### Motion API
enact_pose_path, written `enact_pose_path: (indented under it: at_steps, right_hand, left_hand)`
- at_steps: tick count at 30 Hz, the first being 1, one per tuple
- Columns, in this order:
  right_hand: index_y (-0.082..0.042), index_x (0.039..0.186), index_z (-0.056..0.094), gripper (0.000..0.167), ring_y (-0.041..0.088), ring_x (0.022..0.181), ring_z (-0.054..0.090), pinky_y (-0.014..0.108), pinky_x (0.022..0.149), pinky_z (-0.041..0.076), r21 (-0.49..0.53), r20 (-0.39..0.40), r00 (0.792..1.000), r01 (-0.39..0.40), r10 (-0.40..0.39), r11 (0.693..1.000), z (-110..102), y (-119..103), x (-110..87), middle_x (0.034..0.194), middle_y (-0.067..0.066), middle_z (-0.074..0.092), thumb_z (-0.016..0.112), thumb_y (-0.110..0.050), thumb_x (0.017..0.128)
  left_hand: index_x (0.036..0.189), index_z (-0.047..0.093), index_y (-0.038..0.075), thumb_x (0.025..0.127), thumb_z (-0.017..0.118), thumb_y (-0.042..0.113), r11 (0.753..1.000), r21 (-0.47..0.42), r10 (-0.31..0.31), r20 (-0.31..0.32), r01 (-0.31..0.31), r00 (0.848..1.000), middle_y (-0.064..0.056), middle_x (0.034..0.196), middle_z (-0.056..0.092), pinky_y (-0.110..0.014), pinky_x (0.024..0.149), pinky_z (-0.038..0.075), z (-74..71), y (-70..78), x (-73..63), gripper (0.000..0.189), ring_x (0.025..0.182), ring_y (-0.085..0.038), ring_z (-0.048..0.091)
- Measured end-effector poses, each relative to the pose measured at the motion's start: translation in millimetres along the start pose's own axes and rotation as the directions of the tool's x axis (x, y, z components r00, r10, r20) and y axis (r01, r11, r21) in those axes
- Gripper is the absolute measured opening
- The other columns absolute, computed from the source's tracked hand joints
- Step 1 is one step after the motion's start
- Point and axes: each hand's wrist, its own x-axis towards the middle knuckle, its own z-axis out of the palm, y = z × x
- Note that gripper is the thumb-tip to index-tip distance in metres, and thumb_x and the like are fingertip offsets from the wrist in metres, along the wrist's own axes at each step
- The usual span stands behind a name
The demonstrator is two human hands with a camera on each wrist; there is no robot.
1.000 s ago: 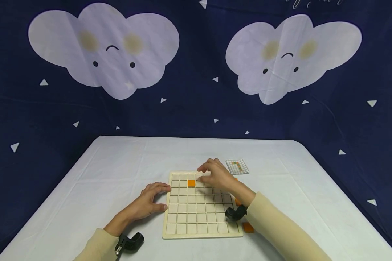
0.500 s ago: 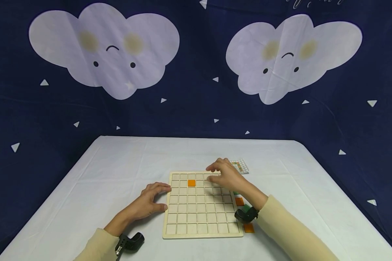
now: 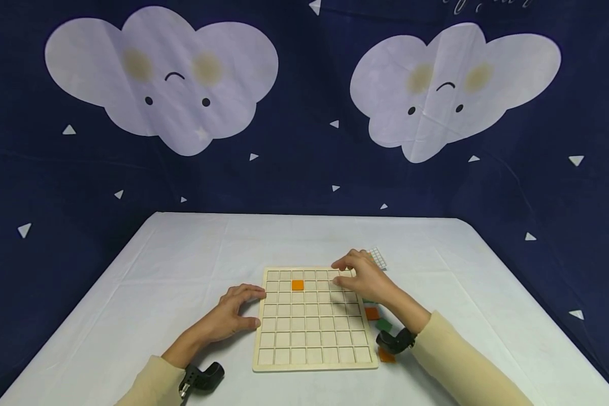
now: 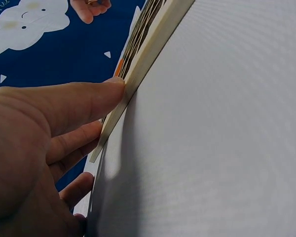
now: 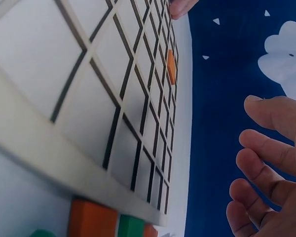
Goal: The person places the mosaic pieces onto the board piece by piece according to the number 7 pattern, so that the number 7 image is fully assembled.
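A pale wooden grid board [image 3: 304, 339] lies on the table, with one orange square tile [image 3: 297, 285] set in a cell of its second row from the far side. My left hand [image 3: 230, 313] rests at the board's left edge; in the left wrist view its thumb [image 4: 89, 101] touches the rim, fingers loosely spread. Over the board's far right corner hovers my right hand [image 3: 366, 280]. Nothing sits between its slightly bent, parted fingers, as the right wrist view [image 5: 274, 168] shows.
Loose tiles lie along the board's right side: a red-orange one [image 3: 373, 313], a green one [image 3: 383, 325] and an orange one [image 3: 387, 356], partly behind the right wrist camera [image 3: 396, 341]. A small printed grid card [image 3: 378, 258] is half hidden behind the right hand.
My right hand has drawn away to the right, from beside the orange tile to the board's far right corner, uncovering cells and side tiles. The left hand and the orange tile stay put.
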Motion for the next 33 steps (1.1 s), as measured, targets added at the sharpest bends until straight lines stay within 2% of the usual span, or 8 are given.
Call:
enact_pose_path:
  at_steps: [7,13,15,17,19,20,24,33]
  right_hand:
    - [-0.012,0.109,0.069,0.031,0.018,0.098,0.048,0.035,0.082,0.041,0.007,-0.012,0.999,-0.029,0.03,1.0,-3.2,7.3,-9.1,0.099,0.001,0.06,0.071,-0.024,0.081]
    - [-0.011,0.11,0.068,0.031,0.022,0.099,0.049,0.039,0.084,0.042,0.008,-0.03,0.999,-0.037,0.037,0.999,-6.2,15.0,-16.1,0.098,0.001,0.058,0.071,-0.022,0.081]
    - [-0.012,0.11,0.068,0.031,0.029,0.112,0.049,0.045,0.09,0.042,0.012,-0.03,0.998,-0.052,0.053,0.999,-7.1,16.9,-18.3,0.1,0.003,0.059,0.071,-0.022,0.081]
    - [-0.012,0.111,0.068,0.032,0.036,0.126,0.043,0.05,0.093,0.04,0.02,-0.029,0.997,-0.07,0.071,0.997,-8.1,18.6,-20.3,0.102,0.005,0.061,0.072,-0.023,0.081]
    - [-0.011,0.111,0.068,0.032,0.037,0.128,0.042,0.052,0.093,0.039,0.021,-0.032,0.996,-0.081,0.082,0.996,-9.0,20.2,-22.0,0.102,0.005,0.061,0.072,-0.022,0.081]
    - [-0.012,0.11,0.068,0.032,0.036,0.128,0.042,0.051,0.093,0.04,0.019,-0.036,0.996,-0.086,0.086,0.996,-9.4,21.1,-22.8,0.102,0.005,0.062,0.073,-0.022,0.08]
    - [-0.012,0.11,0.068,0.032,0.022,0.101,0.049,0.039,0.084,0.041,-0.005,-0.05,0.995,-0.09,0.09,0.996,-11.3,25.5,-25.3,0.102,0.002,0.061,0.073,-0.023,0.08]
    - [-0.011,0.111,0.068,0.032,0.022,0.098,0.05,0.034,0.081,0.04,-0.016,-0.061,0.994,-0.095,0.094,0.995,-12.3,38.3,-31.3,0.108,0.001,0.061,0.073,-0.023,0.081]
  left_hand:
    - [0.126,0.058,0.011,0.075,0.076,0.016,1.0,0.005,0.013,-0.003,-0.013,1.0,-0.005,0.139,0.047,-0.058,0.108,0.017,0.2,-1.1,-1.0,0.054,0.135,-0.031,0.029]
    - [0.126,0.058,0.011,0.075,0.075,0.016,1.0,0.003,0.018,-0.003,-0.018,1.0,-0.005,0.139,0.047,-0.058,0.108,0.017,-0.2,-1.6,-1.3,0.054,0.135,-0.031,0.029]
    - [0.126,0.058,0.011,0.075,0.075,0.016,1.0,0.005,0.022,-0.005,-0.022,1.0,-0.005,0.138,0.048,-0.058,0.107,0.018,-0.5,-1.5,-1.2,0.053,0.134,-0.032,0.03]
    - [0.125,0.058,0.011,0.075,0.075,0.016,1.0,0.008,0.028,-0.008,-0.028,1.0,-0.005,0.138,0.048,-0.058,0.107,0.018,-0.7,-1.3,-1.2,0.053,0.134,-0.032,0.031]
    - [0.125,0.058,0.011,0.075,0.075,0.016,0.999,0.013,0.033,-0.009,-0.033,0.999,-0.005,0.138,0.048,-0.058,0.107,0.018,-0.9,-1.3,-1.2,0.053,0.133,-0.032,0.031]
    - [0.125,0.058,0.011,0.075,0.075,0.016,0.999,0.014,0.035,-0.009,-0.035,0.999,-0.006,0.138,0.048,-0.058,0.107,0.017,-1.0,-1.2,-1.2,0.053,0.134,-0.032,0.031]
    - [0.125,0.058,0.01,0.075,0.076,0.015,0.999,0.009,0.034,-0.01,-0.034,0.999,-0.006,0.138,0.048,-0.058,0.107,0.017,-1.1,-0.9,-1.5,0.053,0.134,-0.032,0.031]
    - [0.125,0.059,0.01,0.075,0.076,0.014,1.0,-0.002,0.021,-0.01,-0.021,1.0,-0.007,0.138,0.048,-0.057,0.107,0.017,-1.0,0.0,-1.0,0.053,0.134,-0.032,0.03]
